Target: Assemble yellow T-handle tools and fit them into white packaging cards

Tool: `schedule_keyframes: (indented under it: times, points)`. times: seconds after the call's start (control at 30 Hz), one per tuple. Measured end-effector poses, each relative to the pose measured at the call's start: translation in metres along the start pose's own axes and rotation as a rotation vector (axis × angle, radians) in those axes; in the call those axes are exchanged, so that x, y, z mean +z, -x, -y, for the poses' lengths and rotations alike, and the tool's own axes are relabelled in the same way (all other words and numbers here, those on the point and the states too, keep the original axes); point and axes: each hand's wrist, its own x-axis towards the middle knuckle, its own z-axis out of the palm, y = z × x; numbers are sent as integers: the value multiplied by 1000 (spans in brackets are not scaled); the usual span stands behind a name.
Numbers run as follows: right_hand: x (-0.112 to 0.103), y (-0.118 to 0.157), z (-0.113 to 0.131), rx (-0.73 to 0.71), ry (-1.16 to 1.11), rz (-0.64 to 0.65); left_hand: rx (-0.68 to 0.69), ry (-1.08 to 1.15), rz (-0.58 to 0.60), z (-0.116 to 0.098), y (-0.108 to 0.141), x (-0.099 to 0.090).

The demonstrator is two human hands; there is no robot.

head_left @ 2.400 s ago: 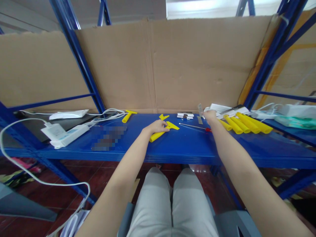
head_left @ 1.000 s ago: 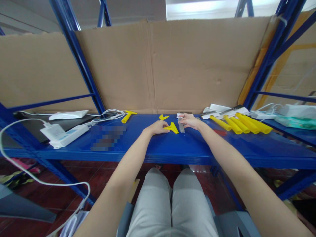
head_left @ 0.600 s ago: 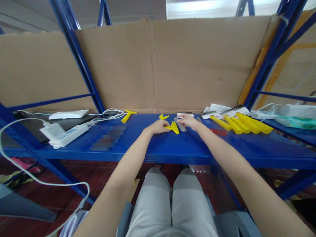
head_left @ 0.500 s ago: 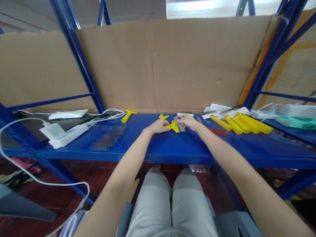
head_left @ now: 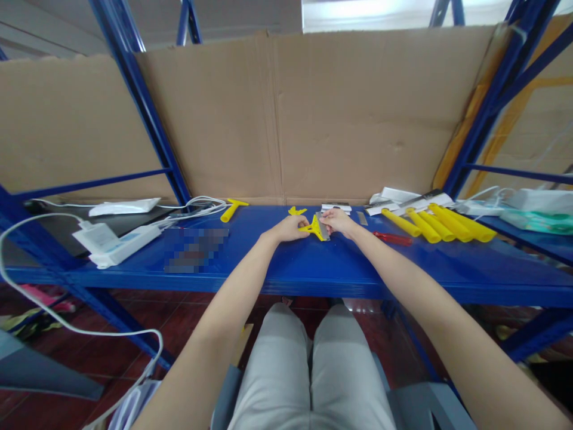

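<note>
My left hand (head_left: 292, 229) is closed around the narrow end of a yellow scraper head (head_left: 316, 230), which flares toward the right. A flat grey metal blade (head_left: 323, 226) lies against the head's wide edge. My right hand (head_left: 336, 220) pinches this blade from the right side. Just behind my left hand lies a small yellow plastic piece (head_left: 296, 211). Another thin grey blade (head_left: 362, 218) rests on the blue shelf (head_left: 286, 269), right of my right hand. Farther right is a red tool (head_left: 392, 239), its kind unclear.
Several yellow tube handles (head_left: 436, 227) lie at the right by white packets (head_left: 394, 197). At the left are a yellow T-shaped piece (head_left: 231, 210), white cables and a white power strip (head_left: 128, 243). A cardboard sheet (head_left: 358, 113) stands along the back.
My right hand has moved slightly left, bringing the blade from beside the yellow head onto its wide edge. My left hand has stayed nearly still.
</note>
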Motion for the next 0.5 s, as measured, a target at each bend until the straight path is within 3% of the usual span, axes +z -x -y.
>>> schedule_keyframes:
  times: [0.23, 0.5]
  points:
    - [1, 1, 2, -5, 55, 26, 49, 55, -10, 0, 1, 1]
    - [3, -1, 2, -4, 88, 46, 66, -4, 121, -4, 0, -1]
